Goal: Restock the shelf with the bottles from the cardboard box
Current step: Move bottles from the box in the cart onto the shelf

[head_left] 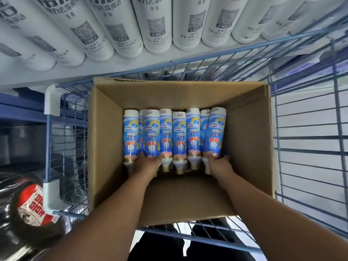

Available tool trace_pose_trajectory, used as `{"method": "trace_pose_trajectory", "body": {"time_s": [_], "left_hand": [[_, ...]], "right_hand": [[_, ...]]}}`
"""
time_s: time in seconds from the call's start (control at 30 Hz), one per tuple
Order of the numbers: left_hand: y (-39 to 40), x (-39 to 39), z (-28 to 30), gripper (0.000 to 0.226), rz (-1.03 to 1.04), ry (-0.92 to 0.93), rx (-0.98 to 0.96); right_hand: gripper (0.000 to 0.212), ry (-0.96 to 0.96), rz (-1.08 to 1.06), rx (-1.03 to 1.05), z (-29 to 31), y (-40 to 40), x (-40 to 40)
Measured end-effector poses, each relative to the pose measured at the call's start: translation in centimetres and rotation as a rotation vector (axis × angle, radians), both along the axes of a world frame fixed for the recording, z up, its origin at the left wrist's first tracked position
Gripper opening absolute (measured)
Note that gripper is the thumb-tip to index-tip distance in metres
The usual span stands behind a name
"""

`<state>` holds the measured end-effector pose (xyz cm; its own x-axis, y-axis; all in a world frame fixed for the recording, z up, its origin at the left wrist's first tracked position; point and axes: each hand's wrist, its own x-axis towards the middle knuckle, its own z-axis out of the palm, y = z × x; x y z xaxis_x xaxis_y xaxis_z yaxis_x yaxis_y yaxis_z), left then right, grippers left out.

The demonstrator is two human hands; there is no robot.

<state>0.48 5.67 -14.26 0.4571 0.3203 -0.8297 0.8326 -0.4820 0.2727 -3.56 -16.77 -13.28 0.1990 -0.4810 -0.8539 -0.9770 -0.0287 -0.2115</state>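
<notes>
Blue wire cart (305,144), cardboard box (248,132); both hands (149,162) gripping bottles (178,136) mid-box.

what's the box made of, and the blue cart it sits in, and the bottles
Box: brown corrugated cardboard, matte, with folded flaps. Cart: thin metal wire, seemingly blue-coated, in an open grid. Bottles: probably plastic, with glossy blue and white printed labels that catch the light.

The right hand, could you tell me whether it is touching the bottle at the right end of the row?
Touching. The head view shows the right hand wrapped around the neck end of the rightmost bottle.
</notes>
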Motion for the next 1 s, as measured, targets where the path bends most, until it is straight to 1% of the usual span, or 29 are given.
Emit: {"method": "trace_pose_trajectory", "body": {"time_s": [0.1, 0.2, 0.27, 0.33, 0.43, 0.5, 0.57, 0.63, 0.7, 0.77, 0.8, 0.9, 0.93, 1.0], "left_hand": [[0.0, 0.0, -0.9, 0.058, 0.005, -0.007, 0.026], [0.4, 0.1, -1.0, 0.059, -0.005, -0.009, -0.006], [0.6, 0.1, -0.5, 0.058, -0.010, -0.009, -0.046], [0.3, 0.2, 0.7, 0.056, -0.019, -0.013, -0.095], [-0.1, 0.3, 2.9, 0.055, 0.015, -0.006, -0.171], [-0.3, 0.4, 4.6, 0.058, 0.055, 0.007, -0.209], [-0.5, 0.7, 6.9, 0.070, 0.138, 0.036, -0.278], [-0.5, 0.8, 8.3, 0.091, 0.266, 0.074, -0.343], [-0.3, 0.3, 9.2, 0.100, 0.358, 0.085, -0.394], [-0.1, -0.4, 10.7, 0.097, 0.338, 0.081, -0.426], [0.0, -0.7, 11.9, 0.092, 0.315, 0.069, -0.437], [0.1, -1.3, 16.0, 0.064, 0.272, -0.004, -0.503], [0.2, -1.6, 17.0, 0.064, 0.251, -0.013, -0.514], [0.3, -2.1, 18.4, 0.081, 0.203, -0.061, -0.505]], "right_hand": [[0.058, -0.035, 0.000, 0.051, -1.0, -0.3, 0.1], [0.058, -0.077, -0.096, 0.114, -1.0, -0.8, 0.2], [0.053, -0.092, -0.115, 0.156, -0.5, -1.0, 0.2], [0.050, -0.110, -0.109, 0.191, 0.2, -1.1, 0.2], [0.058, -0.101, -0.114, 0.230, 1.6, -0.9, 0.4], [0.055, -0.082, -0.167, 0.279, 3.2, -0.7, 0.7], [0.050, -0.078, -0.236, 0.335, 5.1, -0.1, 0.8], [0.049, -0.077, -0.299, 0.400, 7.1, 0.6, 0.5], [0.052, -0.086, -0.329, 0.435, 9.2, 1.4, -0.1], [0.055, -0.104, -0.330, 0.471, 11.4, 2.3, -1.0], [0.053, -0.121, -0.320, 0.479, 12.7, 2.8, -1.3], [0.049, -0.178, -0.279, 0.500, 15.8, 3.9, -2.4], [0.051, -0.200, -0.272, 0.499, 16.7, 4.2, -2.6], [0.057, -0.256, -0.247, 0.493, 19.0, 4.6, -2.9]]}}
